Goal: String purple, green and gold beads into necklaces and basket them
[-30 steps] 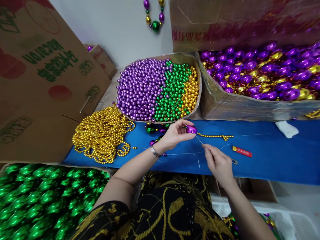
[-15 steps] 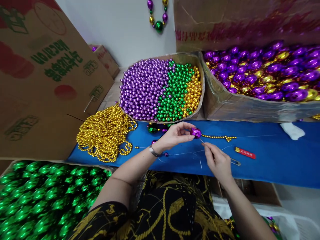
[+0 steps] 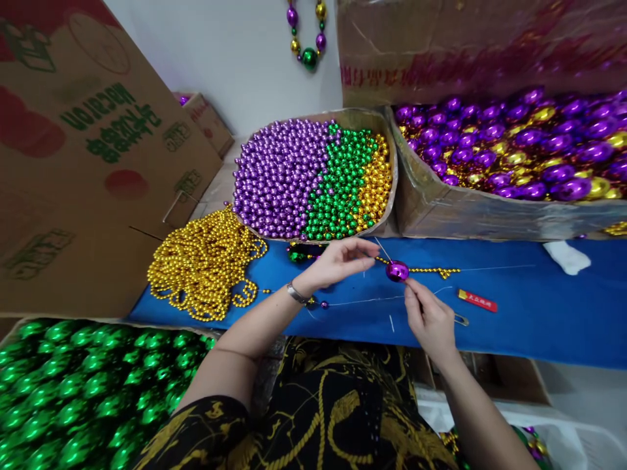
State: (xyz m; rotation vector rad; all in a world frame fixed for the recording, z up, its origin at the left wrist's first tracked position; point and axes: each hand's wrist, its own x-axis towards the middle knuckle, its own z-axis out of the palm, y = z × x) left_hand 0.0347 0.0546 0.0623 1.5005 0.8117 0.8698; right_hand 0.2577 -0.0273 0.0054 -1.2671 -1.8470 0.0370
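Note:
A shiny purple oval bead is threaded on a thin needle, whose tip sticks out at the upper left. My right hand pinches at the bead's lower right end, where the fingers cover the rest of the needle. My left hand is just left of the bead, fingers apart and holding nothing. Behind the bead, a short gold bead strand lies on the blue table cover. A thread with a small purple bead runs below my left hand.
A box of small purple, green and gold beads stands behind my hands. Larger purple and gold beads fill the right box. Gold bead strands lie left, above large green beads. A red packet and white cloth lie right.
My left hand has let go of the purple bead. The bead has slid along the needle toward my right fingers, and the needle tip now shows beyond it.

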